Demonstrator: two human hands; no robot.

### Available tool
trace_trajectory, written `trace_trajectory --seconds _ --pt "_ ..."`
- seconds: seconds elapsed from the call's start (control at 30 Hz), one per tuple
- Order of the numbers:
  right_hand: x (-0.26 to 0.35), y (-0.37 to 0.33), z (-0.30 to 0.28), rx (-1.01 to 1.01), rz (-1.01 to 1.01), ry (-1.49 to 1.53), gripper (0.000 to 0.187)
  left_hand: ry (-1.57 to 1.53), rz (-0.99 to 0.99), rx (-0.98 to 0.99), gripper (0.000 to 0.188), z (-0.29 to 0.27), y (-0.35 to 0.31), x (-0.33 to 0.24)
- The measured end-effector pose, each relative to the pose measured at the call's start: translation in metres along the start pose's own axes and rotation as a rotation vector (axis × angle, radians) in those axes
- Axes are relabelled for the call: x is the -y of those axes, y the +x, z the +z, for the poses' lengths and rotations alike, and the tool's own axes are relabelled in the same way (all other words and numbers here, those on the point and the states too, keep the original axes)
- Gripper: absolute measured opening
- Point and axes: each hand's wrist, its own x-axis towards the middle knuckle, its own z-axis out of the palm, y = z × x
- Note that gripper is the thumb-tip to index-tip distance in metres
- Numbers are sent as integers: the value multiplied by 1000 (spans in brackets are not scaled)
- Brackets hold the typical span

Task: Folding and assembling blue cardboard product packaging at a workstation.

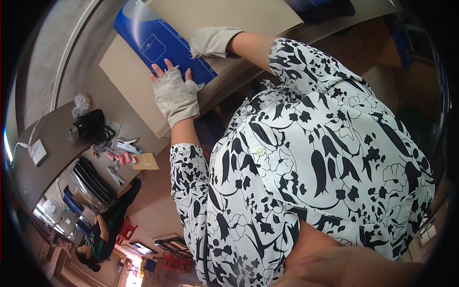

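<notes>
A glossy blue printed cover [150,44], with a pocket-and-button picture and a grey patch at its far end, lies on a stack of large beige boards [126,79]. My left hand [177,93], in a fingerless, frayed off-white glove, rests flat on the near part of the cover with its fingers spread. My right hand [215,42], gloved alike, lies by the cover's right edge, over the boards. Its fingers are hidden, so their grip does not show.
Dark blue pieces [325,9] lie at the far right. To the left, a grey bench [52,136] bears a black object [88,125], a white socket box [38,152], clips and small red-and-white packs. A co-worker [103,229] is at a bench lower left, near red stools [126,229].
</notes>
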Motion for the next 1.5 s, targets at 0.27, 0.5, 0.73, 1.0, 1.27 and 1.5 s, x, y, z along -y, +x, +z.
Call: trace_trajectory --seconds 0.27,0.5,0.73,1.0,1.27,1.5 --pt "22 -9 -8 -117 220 235 25 6 -12 40 82 -2 -2 6" --pt "54 -53 18 -428 -73 -129 70 7 43 32 85 -1 0 10" --pt "62 -52 20 -175 -58 -52 78 -26 -16 43 76 12 5 21" --pt "78 -98 24 -161 -22 55 80 -1 -264 83 73 11 108 53" --pt "95 -126 52 -190 -26 399 81 146 -377 53 77 18 234 107" --pt "95 -124 55 -238 -46 354 80 271 -222 -205 78 6 238 113"
